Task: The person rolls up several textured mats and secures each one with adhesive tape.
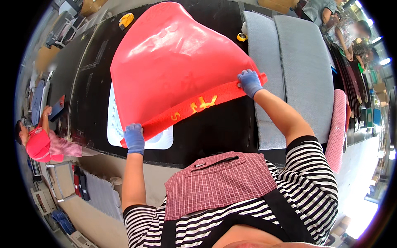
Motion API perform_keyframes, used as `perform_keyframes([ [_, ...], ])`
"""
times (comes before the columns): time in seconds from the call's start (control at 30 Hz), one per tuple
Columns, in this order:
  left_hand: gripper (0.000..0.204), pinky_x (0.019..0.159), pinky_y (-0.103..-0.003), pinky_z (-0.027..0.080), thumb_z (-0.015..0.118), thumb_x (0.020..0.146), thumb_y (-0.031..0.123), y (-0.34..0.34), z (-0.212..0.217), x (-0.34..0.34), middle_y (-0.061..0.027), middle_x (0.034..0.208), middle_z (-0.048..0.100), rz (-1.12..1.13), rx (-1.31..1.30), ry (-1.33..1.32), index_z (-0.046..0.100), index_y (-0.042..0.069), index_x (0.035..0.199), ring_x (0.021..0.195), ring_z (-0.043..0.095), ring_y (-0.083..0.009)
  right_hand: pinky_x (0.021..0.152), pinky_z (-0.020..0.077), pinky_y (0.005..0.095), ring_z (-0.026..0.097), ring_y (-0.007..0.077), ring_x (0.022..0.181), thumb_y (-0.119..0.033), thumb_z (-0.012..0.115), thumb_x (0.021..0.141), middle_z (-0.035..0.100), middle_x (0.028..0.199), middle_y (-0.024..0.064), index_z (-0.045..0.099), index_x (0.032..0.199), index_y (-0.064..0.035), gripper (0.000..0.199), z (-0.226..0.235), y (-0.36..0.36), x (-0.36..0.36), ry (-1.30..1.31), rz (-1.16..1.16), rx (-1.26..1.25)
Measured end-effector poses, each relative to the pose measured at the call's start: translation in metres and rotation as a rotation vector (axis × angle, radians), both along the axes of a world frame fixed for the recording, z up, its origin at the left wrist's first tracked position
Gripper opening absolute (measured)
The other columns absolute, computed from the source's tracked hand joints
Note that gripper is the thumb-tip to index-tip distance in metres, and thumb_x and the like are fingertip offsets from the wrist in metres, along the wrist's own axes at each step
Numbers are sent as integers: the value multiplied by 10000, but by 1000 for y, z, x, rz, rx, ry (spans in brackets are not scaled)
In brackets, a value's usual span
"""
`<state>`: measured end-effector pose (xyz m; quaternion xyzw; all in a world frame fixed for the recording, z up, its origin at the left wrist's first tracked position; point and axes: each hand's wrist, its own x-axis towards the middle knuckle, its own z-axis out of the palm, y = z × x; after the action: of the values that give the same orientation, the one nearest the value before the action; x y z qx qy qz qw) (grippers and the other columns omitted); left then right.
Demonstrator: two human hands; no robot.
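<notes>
Black table (215, 128) edge runs just ahead of the apron; grey pads (297, 62) stacked right, dark surface open left. Red mat (173, 62) in glossy plastic lies across a white panel (159, 140). Left hand (134, 138) grips the mat's near-left corner, right hand (249, 82) pinches its right corner; both gloved blue.

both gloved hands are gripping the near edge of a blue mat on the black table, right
Not quite: the mat is red, not blue. The head view shows the left hand and the right hand, both in blue gloves, gripping its near edge over the black table.
</notes>
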<state>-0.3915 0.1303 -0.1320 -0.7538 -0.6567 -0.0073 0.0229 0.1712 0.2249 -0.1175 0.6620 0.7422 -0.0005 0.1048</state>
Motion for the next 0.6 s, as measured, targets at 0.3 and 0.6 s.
perform_keyframes([
  [0.3, 664, 1178, -544, 246, 770, 786, 328, -17, 9, -2, -132, 1274, 585, -190, -18, -106, 530, 24, 1325, 1283, 491, -328, 1170, 278, 484, 416, 327, 1389, -420, 773, 767, 534, 1419, 141, 539, 1331, -25, 727, -10, -41, 25, 201, 217, 41],
  [0.6, 395, 933, -395, 493, 715, 862, 315, 76, 38, -15, -190, 1067, 669, 147, 74, -71, 667, 112, 1197, 1049, 635, -336, 852, 512, 438, 636, 357, 992, -297, 774, 811, 675, 1017, 162, 626, 1041, -46, 371, 6, 82, 10, 381, 75, -36],
])
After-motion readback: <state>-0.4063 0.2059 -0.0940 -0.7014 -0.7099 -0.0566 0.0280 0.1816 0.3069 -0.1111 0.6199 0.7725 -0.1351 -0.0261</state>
